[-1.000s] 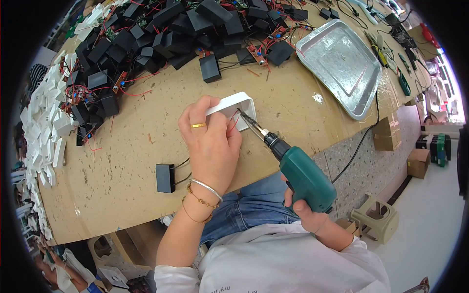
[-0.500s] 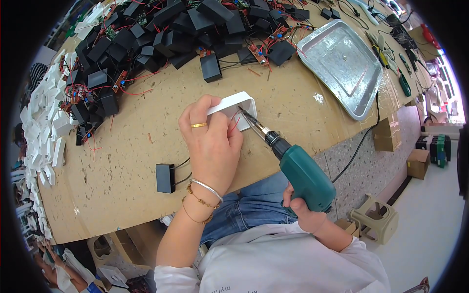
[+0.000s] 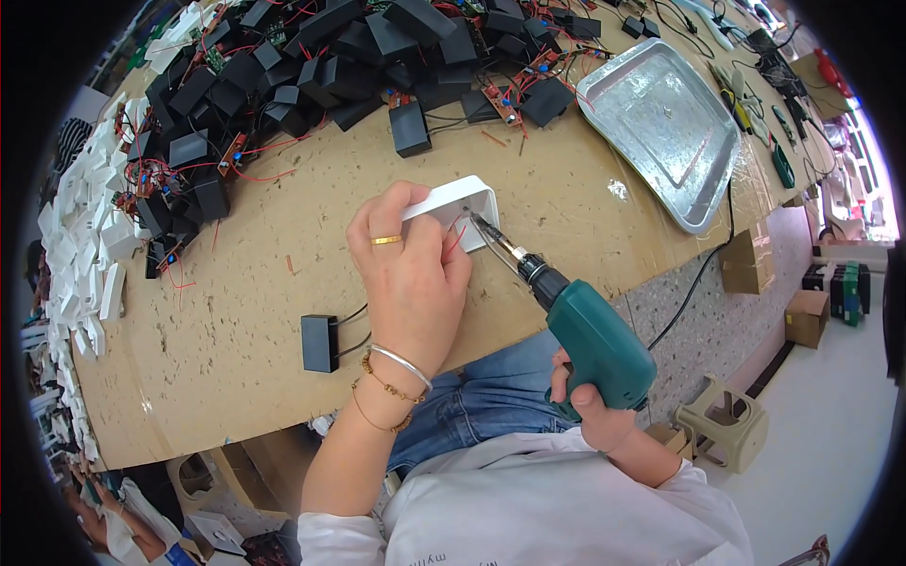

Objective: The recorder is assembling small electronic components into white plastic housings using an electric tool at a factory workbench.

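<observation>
Over the near half of the cardboard-topped desk (image 3: pixel 245 377), left hand (image 3: pixel 411 269) has a white plastic housing (image 3: pixel 456 197); whether it rests on the surface, can't tell. Left grip narrow, fingers and thumb closed on the shell. Right grip wrapped round the handle of a green pistol-shaped power driver (image 3: pixel 604 340), index finger by the trigger side; right hand (image 3: pixel 606 423) sits low, near the lap. Bit tip (image 3: pixel 478 223) points into the housing; contact with a screw too small to confirm. To do this well: line the bit straight with its seat, brace the shell firmly, light steady push, left fingertips clear of the tip, red wire (image 3: pixel 460 236) out of its path. Housing looks smooth, matte-ish white, hollow, open side toward the person, rounded corner at the top right, walls thin; inside partly hidden by fingers, small dark spot near the tip, unclear what. Black box (image 3: pixel 319 343) with dark leads lies just left of the wrist.
</observation>
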{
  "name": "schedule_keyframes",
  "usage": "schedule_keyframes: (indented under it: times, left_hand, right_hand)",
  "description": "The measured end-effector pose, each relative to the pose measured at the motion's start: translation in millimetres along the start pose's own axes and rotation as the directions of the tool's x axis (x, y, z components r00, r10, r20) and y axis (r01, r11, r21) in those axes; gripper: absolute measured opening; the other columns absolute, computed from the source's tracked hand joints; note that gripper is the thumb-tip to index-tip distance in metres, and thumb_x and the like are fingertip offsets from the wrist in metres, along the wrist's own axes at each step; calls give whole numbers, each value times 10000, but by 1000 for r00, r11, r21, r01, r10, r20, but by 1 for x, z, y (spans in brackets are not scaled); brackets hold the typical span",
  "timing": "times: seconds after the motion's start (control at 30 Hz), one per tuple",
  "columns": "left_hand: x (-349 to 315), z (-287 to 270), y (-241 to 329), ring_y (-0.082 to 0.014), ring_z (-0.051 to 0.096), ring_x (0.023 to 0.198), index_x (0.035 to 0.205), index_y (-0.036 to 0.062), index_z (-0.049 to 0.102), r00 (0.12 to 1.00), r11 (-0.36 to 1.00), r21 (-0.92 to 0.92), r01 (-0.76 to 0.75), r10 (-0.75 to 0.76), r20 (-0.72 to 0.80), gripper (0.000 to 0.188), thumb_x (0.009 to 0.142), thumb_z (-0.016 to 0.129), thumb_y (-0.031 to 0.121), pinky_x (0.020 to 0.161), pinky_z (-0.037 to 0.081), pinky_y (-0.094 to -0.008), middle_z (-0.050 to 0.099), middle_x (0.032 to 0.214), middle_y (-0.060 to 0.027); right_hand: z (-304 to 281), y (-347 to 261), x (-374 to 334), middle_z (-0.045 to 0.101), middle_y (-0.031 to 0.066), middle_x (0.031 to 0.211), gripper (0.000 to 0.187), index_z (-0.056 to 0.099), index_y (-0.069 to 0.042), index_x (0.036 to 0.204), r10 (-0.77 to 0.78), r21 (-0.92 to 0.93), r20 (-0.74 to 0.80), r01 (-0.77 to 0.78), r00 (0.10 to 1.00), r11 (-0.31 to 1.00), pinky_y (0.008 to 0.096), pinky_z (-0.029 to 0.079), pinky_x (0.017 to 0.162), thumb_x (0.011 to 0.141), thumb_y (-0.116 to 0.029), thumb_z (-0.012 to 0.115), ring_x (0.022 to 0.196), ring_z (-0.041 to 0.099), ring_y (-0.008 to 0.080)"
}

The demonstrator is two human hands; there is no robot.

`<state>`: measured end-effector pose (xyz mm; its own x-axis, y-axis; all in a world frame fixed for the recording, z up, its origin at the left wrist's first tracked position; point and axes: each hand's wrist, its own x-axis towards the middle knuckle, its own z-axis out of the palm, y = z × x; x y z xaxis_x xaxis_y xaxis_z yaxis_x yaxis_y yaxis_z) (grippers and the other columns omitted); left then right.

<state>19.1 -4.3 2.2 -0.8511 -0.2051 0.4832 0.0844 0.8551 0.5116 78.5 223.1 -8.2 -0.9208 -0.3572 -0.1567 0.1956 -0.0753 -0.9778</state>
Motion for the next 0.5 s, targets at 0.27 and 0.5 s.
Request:
schedule_keyframes:
  times: [0.27,0.5]
  left_hand:
    - [0,1,-1,-373,402,1120,799,4,566,1000,1000,-6,0,0,-5,145,692,659,-29,936,394,-444,481,1217,-106]
    - [-1,1,-2,-375,402,1122,813,0,567,1000,1000,-4,4,-4,-7,154,693,660,-27,936,392,-448,485,1214,-108]
  right_hand:
    - [4,-5,2,599,84,1017,509,548,13,1185,-16,-42,14,17,1000,999,294,465,725,852,-339,702,795,584,140]
    - [1,-1,2,546,95,1033,625,502,36,1199,-40,-144,56,47,998,988,301,440,648,883,-486,637,665,553,145]
